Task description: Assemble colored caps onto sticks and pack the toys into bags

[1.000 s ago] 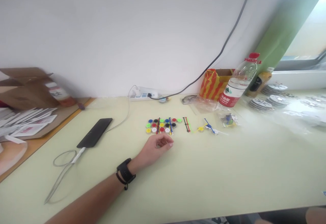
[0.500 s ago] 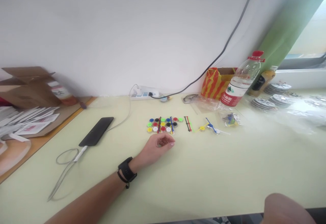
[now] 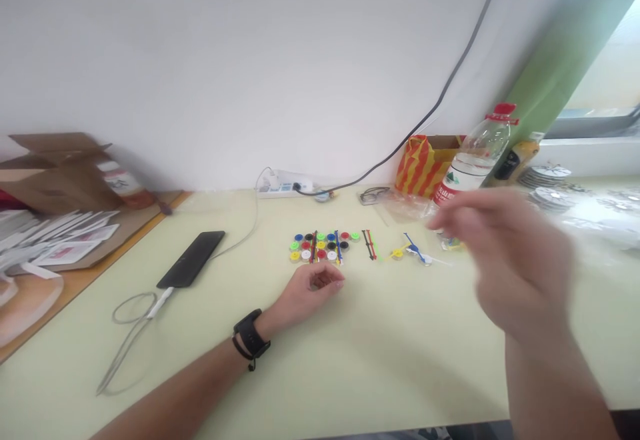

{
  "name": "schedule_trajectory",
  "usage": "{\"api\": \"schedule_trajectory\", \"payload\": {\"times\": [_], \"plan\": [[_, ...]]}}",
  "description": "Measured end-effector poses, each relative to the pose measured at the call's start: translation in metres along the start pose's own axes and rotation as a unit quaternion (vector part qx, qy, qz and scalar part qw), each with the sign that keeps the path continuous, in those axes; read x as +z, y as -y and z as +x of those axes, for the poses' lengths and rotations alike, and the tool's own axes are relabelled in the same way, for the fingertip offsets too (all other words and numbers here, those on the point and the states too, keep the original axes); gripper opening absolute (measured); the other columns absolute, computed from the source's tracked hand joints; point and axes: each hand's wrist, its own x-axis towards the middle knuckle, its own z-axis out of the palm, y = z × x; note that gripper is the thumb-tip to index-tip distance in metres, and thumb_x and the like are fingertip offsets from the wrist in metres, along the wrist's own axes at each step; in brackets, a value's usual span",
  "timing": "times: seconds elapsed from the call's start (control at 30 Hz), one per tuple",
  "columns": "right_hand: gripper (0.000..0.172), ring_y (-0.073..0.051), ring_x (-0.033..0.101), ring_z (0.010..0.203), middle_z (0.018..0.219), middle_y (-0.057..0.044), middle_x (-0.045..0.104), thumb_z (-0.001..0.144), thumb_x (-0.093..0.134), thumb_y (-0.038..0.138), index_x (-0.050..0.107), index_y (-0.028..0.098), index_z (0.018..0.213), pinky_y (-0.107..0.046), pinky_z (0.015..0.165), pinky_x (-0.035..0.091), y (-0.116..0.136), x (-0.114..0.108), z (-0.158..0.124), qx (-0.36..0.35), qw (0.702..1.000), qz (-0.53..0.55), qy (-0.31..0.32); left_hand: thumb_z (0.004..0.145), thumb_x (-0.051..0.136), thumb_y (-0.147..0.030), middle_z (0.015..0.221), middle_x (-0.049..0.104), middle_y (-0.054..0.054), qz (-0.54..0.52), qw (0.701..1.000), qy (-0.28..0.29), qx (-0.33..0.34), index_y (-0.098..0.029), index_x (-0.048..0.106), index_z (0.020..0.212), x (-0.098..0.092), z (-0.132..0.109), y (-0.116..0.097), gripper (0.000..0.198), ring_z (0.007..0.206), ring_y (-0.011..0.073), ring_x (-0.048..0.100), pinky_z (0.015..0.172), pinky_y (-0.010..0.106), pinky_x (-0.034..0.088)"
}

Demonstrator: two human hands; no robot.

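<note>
My left hand (image 3: 310, 290), a black watch on its wrist, rests on the table with its fingers curled in and the thumb close to the fingertips. No object shows in its hollow. Just beyond it stand rows of small round coloured caps (image 3: 321, 245) with thin arrow-shaped plastic strips (image 3: 339, 247) lying across them. My right hand (image 3: 515, 260) is raised over the right side of the table, smeared by motion, thumb and forefinger near each other. Whether it holds anything is unclear. Left of it lie red and black strips (image 3: 369, 245) and a blue spinner piece (image 3: 413, 248).
A black phone (image 3: 191, 259) with a cable lies left. At the back are a power strip (image 3: 284, 185), glasses (image 3: 374, 195), a striped bag (image 3: 417, 163) and a large water bottle (image 3: 473, 160). Stacked round discs (image 3: 547, 175) stand far right, a cardboard box (image 3: 55, 170) far left.
My right hand has risen from the lower right edge into view, in front of the bottle and small plastic bag. My left hand stays in place.
</note>
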Motion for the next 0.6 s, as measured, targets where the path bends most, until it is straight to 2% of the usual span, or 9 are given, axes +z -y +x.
{"api": "schedule_trajectory", "payload": {"times": [0.07,0.1,0.2,0.33,0.6], "plan": [[0.017,-0.019,0.063,0.071,0.085,-0.002,0.071,0.102,0.054,0.033,0.069,0.025,0.103,-0.031,0.062,0.046,-0.028,0.018,0.026,0.032,0.988,-0.078,0.130,0.093,0.070,-0.037,0.089,0.069,0.005,0.004,1.000,-0.002,-0.003,-0.017,0.072,0.093,0.000,0.000,0.000,0.020,0.080,0.0165,0.061,0.075,0.028,0.049],[0.017,-0.018,0.062,0.067,0.081,-0.001,0.071,0.101,0.054,0.031,0.070,0.025,0.099,-0.030,0.059,0.042,-0.045,0.027,0.032,0.050,0.967,-0.123,0.216,0.093,0.070,-0.037,0.090,0.070,0.005,0.007,1.000,-0.002,-0.004,-0.017,0.072,0.093,-0.001,0.000,0.000,0.020,0.080,0.0165,0.061,0.075,0.028,0.049],[0.021,-0.019,0.063,0.072,0.082,-0.002,0.073,0.097,0.053,0.023,0.070,0.024,0.085,-0.030,0.063,0.038,-0.095,0.053,0.024,0.078,0.917,-0.208,0.332,0.094,0.069,-0.037,0.092,0.071,0.005,0.014,1.000,0.005,-0.007,-0.018,0.072,0.094,-0.001,0.000,-0.002,0.019,0.082,0.0166,0.061,0.076,0.028,0.049],[0.019,-0.020,0.065,0.079,0.085,-0.004,0.073,0.094,0.055,0.020,0.068,0.022,0.081,-0.030,0.064,0.034,-0.130,0.072,0.001,0.103,0.886,-0.264,0.367,0.094,0.069,-0.036,0.091,0.071,0.005,0.012,1.000,0.005,-0.010,-0.018,0.072,0.094,-0.001,0.000,-0.003,0.018,0.082,0.0163,0.061,0.076,0.028,0.049],[0.016,-0.020,0.062,0.080,0.088,-0.003,0.072,0.090,0.057,0.014,0.065,0.022,0.078,-0.031,0.061,0.032,-0.146,0.066,0.001,0.102,0.872,-0.319,0.356,0.093,0.069,-0.036,0.090,0.070,0.005,0.010,1.000,0.004,-0.017,-0.018,0.071,0.091,0.001,0.000,-0.006,0.019,0.082,0.0169,0.060,0.076,0.029,0.049]]}}
